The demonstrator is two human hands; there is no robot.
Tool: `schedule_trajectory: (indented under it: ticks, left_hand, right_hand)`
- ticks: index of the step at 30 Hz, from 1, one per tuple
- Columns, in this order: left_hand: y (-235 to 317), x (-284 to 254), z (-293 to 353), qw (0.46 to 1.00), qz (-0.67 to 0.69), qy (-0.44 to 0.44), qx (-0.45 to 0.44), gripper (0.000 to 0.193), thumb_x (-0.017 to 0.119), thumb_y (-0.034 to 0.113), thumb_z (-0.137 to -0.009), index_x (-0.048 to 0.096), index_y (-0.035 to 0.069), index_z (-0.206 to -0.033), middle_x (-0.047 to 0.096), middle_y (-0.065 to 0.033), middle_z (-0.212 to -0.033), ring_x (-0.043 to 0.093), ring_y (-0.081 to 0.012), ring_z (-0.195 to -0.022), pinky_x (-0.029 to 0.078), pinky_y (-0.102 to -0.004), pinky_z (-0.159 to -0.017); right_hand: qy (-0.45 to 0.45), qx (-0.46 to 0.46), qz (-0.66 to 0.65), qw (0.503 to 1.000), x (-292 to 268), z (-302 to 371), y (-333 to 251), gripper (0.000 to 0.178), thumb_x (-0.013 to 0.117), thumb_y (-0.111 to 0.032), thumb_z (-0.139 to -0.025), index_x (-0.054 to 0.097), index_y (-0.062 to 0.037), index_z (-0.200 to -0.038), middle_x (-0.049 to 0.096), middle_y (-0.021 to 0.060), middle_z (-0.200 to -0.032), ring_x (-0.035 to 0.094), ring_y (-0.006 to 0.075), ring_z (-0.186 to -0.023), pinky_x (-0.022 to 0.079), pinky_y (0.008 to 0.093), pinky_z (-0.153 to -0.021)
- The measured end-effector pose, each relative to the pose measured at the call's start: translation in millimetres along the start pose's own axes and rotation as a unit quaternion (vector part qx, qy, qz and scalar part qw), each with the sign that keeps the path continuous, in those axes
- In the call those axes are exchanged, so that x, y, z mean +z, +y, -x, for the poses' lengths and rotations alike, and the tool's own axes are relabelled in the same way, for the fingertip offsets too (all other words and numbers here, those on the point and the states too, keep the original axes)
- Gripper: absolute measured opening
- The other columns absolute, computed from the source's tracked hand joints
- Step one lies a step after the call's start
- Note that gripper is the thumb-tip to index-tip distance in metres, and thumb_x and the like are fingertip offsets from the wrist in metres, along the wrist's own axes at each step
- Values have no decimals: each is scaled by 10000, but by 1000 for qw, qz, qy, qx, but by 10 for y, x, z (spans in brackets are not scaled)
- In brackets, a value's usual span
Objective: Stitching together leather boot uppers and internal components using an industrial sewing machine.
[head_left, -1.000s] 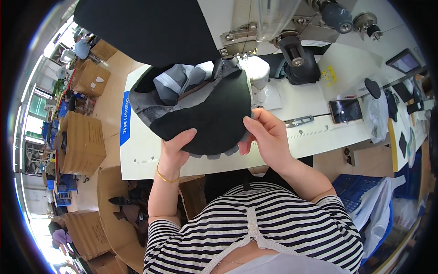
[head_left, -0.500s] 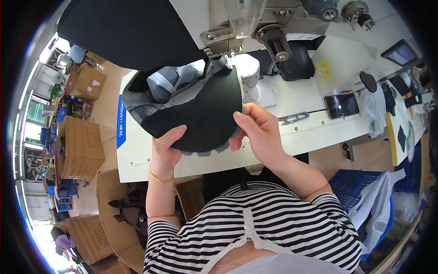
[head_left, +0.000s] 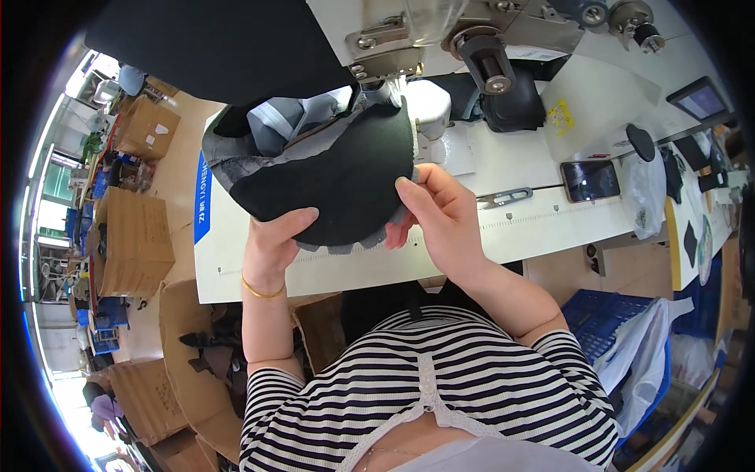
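White table (head_left: 224, 244), black fabric (head_left: 338, 177) in hands (head_left: 450, 224), long axis slanting, tip upper-right

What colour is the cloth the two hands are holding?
The cloth is mostly black, with grey parts; the head view shows it best.

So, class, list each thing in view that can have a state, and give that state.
Left hand: gripping, thumb on top
Right hand: pinching
Black piece: held by both hands, far edge at the sewing machine
Snips: lying on the table
Phone: lying, screen up and dark
Cardboard box: open, dark pieces inside
Blue crate: partly covered by white material
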State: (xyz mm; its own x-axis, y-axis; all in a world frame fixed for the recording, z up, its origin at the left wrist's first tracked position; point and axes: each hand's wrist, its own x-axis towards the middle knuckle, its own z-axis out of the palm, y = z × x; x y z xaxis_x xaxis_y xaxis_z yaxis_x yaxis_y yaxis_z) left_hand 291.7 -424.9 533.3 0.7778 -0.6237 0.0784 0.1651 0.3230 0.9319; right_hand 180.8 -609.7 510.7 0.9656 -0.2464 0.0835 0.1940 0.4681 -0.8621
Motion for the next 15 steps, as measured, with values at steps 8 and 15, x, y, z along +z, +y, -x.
schedule_trajectory:
  ticks: [8,15]
  left_hand:
    - [-29,15,-28,1000,-1,9,13,385,552,-94,-693,590,-72,-1076,650,-148,-1032,636,-233,-940,506,-310,-837]
    - [-46,74,-122,999,15,12,35,364,540,-99,-719,587,-72,-1079,647,-149,-1045,636,-231,-949,502,-302,-846]
  right_hand:
    - [21,-2,7,1000,2,-27,-43,182,503,-158,-956,534,19,-930,622,91,-733,609,154,-542,504,253,-508]
    - [6,-14,20,1000,-54,-171,-33,214,506,-191,-959,540,18,-926,620,86,-727,612,149,-558,506,248,-515]
